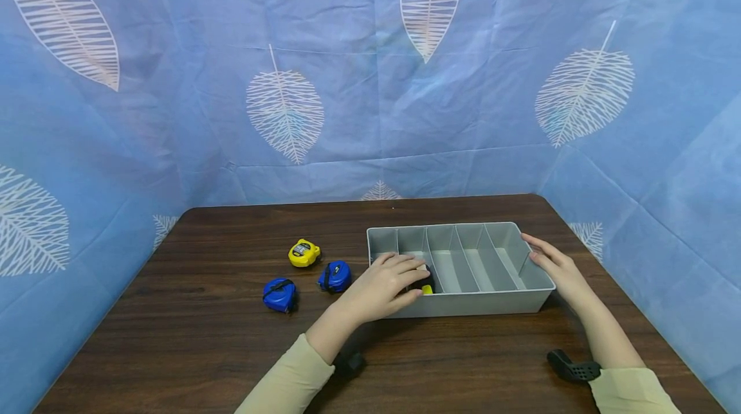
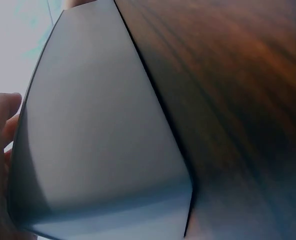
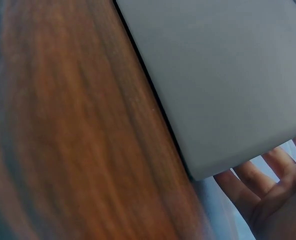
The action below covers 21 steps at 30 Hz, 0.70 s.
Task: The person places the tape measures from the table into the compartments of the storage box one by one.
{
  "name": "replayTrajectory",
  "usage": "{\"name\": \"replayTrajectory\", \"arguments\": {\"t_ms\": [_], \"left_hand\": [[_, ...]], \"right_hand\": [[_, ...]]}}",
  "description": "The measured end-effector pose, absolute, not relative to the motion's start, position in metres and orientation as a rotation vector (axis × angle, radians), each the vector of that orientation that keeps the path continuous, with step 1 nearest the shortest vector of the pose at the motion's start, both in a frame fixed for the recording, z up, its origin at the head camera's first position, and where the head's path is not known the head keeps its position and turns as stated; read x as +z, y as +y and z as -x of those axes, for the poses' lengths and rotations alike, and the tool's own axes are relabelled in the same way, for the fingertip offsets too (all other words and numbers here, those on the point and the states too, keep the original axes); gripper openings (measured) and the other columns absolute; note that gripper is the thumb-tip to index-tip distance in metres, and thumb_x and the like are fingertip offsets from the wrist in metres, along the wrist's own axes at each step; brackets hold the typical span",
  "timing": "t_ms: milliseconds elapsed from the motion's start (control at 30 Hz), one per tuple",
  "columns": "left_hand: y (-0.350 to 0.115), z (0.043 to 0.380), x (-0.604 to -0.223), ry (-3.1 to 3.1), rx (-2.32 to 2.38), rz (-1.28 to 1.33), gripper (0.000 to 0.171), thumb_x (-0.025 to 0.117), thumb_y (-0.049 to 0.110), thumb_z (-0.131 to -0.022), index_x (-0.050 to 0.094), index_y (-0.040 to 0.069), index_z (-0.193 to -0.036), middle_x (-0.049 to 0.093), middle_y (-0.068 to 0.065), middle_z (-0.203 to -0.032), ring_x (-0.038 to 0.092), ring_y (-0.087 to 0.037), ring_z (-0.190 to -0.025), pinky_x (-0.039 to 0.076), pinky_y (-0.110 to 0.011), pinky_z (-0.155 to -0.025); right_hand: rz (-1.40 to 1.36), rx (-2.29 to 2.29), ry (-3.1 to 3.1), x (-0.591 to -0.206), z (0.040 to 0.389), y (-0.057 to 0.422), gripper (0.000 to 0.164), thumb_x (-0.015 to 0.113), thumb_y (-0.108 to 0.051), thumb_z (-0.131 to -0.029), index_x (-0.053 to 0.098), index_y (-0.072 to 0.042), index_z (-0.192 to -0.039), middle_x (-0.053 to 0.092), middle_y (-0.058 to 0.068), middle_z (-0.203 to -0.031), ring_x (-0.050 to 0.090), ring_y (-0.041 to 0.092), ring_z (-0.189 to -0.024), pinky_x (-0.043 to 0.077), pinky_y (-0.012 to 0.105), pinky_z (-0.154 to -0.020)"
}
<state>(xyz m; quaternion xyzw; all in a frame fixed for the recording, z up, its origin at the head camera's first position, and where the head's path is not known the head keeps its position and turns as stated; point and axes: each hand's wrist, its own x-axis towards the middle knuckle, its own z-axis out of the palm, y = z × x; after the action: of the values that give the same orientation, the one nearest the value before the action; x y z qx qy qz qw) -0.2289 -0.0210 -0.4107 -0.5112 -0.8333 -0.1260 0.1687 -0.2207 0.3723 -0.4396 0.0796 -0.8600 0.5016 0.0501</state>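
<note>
My left hand (image 1: 386,282) reaches over the front left of a grey divided tray (image 1: 469,303). Its thumb and forefinger are around a black and yellow tape measure (image 1: 428,288) inside a left-hand compartment, mostly hidden by the hand. In the left wrist view, the thumb (image 2: 5,107) shows past the tray's rim and the tape measure is hidden behind the wall. My right hand (image 1: 558,272) rests against the tray's right end, its fingers (image 3: 253,180) extended along the outer wall. Left of the tray lie a yellow tape measure (image 1: 303,252) and two blue ones, one nearer (image 1: 279,295), one beside the tray (image 1: 335,276).
The tray stands on a dark wooden table (image 1: 191,337), with bare compartments to the right of the left hand. A blue cloth (image 1: 347,112) with white leaf prints hangs behind and at the sides. A black strap piece (image 1: 573,368) is at the right wrist.
</note>
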Motion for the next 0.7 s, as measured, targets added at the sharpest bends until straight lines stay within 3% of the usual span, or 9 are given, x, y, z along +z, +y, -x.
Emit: {"name": "replayTrajectory", "arguments": {"t_ms": [300,700], "left_hand": [[-0.024,0.228,-0.409,-2.472,-0.352,1.414,0.048,0.048,0.041,-0.100,0.050,0.016,-0.141,0.041,-0.006,-0.147,0.034,-0.021,-0.137,0.025,-0.046,-0.109],[-0.033,0.226,-0.403,-2.477,-0.432,1.406,0.048,0.051,0.039,-0.099,0.051,0.014,-0.140,0.042,-0.008,-0.146,0.033,-0.025,-0.137,0.025,-0.052,-0.108]], "right_hand": [[-0.211,1.546,-2.628,-0.438,0.220,0.372,0.053,0.042,-0.030,-0.104,0.027,-0.014,-0.153,0.018,0.027,-0.152,0.019,0.051,-0.133,0.021,0.071,-0.095],[-0.235,1.515,-2.624,-0.440,0.221,0.372,0.053,0.041,-0.028,-0.104,0.027,-0.011,-0.152,0.020,0.029,-0.151,0.021,0.052,-0.132,0.022,0.072,-0.094]]}}
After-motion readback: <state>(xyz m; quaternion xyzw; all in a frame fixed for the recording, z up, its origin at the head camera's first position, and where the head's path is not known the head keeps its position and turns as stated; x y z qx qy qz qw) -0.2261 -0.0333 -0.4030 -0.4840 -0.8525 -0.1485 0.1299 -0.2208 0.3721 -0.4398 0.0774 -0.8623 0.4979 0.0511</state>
